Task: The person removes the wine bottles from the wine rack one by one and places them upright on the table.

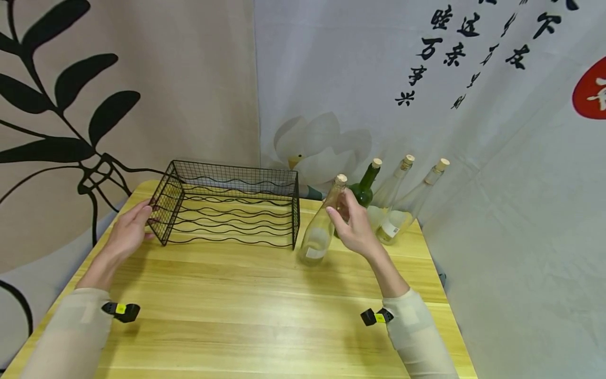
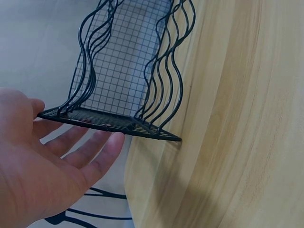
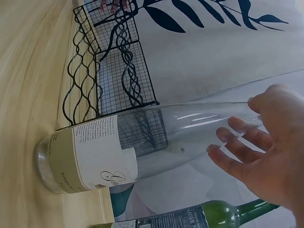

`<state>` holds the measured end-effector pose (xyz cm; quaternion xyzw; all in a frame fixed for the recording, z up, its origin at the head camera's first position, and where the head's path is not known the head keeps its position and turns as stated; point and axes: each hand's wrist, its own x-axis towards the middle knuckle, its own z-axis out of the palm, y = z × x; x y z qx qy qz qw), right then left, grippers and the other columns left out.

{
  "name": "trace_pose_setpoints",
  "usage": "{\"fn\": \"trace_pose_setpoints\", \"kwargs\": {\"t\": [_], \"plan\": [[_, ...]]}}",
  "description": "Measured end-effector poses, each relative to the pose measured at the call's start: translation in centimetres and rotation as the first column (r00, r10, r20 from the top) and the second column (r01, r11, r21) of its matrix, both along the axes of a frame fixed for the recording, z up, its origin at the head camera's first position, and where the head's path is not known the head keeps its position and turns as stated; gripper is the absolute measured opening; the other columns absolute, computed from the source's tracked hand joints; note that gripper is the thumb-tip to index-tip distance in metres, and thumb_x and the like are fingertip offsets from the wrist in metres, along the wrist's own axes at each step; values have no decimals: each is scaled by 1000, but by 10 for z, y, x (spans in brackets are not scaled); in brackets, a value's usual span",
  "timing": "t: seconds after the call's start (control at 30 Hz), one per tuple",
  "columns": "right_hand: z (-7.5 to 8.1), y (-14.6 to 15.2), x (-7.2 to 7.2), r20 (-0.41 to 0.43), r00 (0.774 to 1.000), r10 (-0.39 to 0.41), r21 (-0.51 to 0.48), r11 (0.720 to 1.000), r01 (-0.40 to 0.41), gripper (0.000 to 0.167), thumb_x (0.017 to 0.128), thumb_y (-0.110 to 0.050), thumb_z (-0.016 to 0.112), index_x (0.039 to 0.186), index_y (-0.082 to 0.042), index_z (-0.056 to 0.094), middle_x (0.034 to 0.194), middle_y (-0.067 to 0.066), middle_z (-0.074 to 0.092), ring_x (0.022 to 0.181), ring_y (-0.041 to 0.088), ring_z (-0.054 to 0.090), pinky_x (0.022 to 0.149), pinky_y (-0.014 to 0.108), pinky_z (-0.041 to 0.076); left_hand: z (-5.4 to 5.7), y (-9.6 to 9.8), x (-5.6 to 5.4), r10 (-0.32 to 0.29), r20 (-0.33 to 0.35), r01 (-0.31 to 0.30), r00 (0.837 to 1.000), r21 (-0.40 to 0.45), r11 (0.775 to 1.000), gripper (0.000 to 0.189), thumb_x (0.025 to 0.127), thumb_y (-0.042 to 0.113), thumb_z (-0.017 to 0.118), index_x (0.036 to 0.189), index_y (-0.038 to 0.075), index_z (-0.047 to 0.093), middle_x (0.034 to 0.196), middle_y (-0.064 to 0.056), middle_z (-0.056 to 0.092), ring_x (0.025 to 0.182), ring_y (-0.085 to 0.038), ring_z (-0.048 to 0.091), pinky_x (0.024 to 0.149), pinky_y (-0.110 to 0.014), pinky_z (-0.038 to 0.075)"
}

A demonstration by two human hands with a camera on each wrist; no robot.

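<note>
A black wire bottle rack (image 1: 232,210) with wavy bars stands on the wooden table. My left hand (image 1: 128,231) is at its left end; in the left wrist view the fairly straight fingers (image 2: 102,159) rest against the outside of the mesh end panel. Just right of the rack is a clear glass wine bottle (image 1: 316,237), corked, with a pale label (image 3: 97,154). My right hand (image 1: 352,223) holds it by the neck, thumb on one side and fingers on the other. Its base looks to be on or close to the tabletop.
Behind the right hand stand a green bottle (image 1: 363,190) and two clear bottles, one farther back (image 1: 390,184) and one at the right (image 1: 395,223), all corked. Fabric hangings (image 1: 331,68) rise behind the table. The table's right edge (image 1: 445,295) runs past my right forearm.
</note>
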<state>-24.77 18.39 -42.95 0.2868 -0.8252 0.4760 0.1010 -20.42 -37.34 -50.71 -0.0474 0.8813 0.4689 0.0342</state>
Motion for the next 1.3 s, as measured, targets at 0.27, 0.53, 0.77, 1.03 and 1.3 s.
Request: {"fn": "trace_pose_setpoints", "kwargs": {"t": [0.27,0.53,0.77,1.03,1.3], "plan": [[1,2,-17,-17,999,-41,18,999,41,37,118,-15,62,152,-6,54,113,17,74,89,29,66,72,32,57,0,0,0,2,-1,-2,1000,-7,1000,74,122,55,14,183,15,4,188,-29,5,85,15,66,115,-81,45],[2,3,-26,12,996,-92,30,995,92,33,118,-20,62,147,-6,56,106,17,72,93,32,66,81,29,59,-1,1,0,-1,-9,1,1000,-28,1000,73,123,55,14,184,15,6,188,-29,8,124,-39,73,100,-37,64],[3,4,-33,27,993,-115,35,993,114,42,119,-24,61,156,-6,52,120,17,75,111,37,76,98,57,69,0,0,-1,-3,-11,3,1000,-34,999,74,122,55,15,184,15,6,188,-29,7,97,4,72,106,-47,63],[3,3,-40,53,988,-148,33,989,146,39,119,-28,62,152,-10,53,119,15,72,112,34,75,101,58,68,1,0,0,-2,5,2,1000,-6,1000,75,122,57,14,184,16,3,188,-29,3,84,17,65,119,-84,40],[1,-1,-47,49,983,-176,27,984,175,26,119,-26,62,138,-9,57,115,14,71,110,32,75,100,59,68,0,-1,0,-5,7,5,1000,-6,1000,74,122,57,14,184,17,2,188,-29,3,86,17,65,119,-83,42]]}}
